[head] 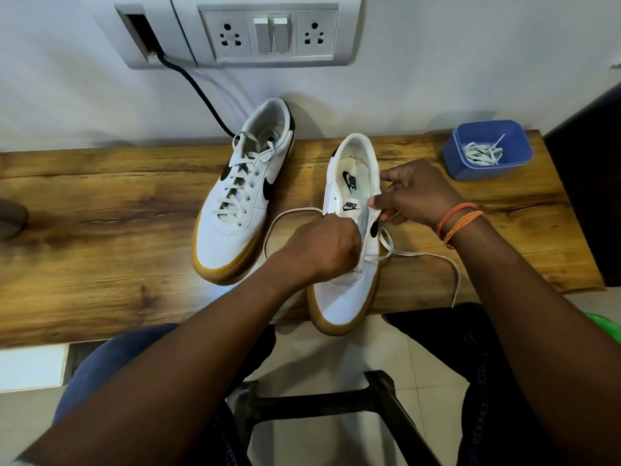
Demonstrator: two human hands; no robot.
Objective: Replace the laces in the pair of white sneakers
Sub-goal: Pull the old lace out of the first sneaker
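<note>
Both hands (322, 247) (416, 193) pinch lace (420, 254) over wooden shelf (100, 230) below wall sockets (268, 31).

Landmark: near sneaker (349, 237), on the tabletop (100, 230), toe past the front edge. Laced sneaker (245, 196) just left of it, heel nearer the wall. Tub (487, 149) well right and behind, laces (482, 153) inside. Socket panel (268, 31) on the wall behind. Both hands over it: left hand (322, 247) mid-shoe, right hand (416, 193) at its right side. Loose lace (420, 255) trails right, off the edge.
</note>
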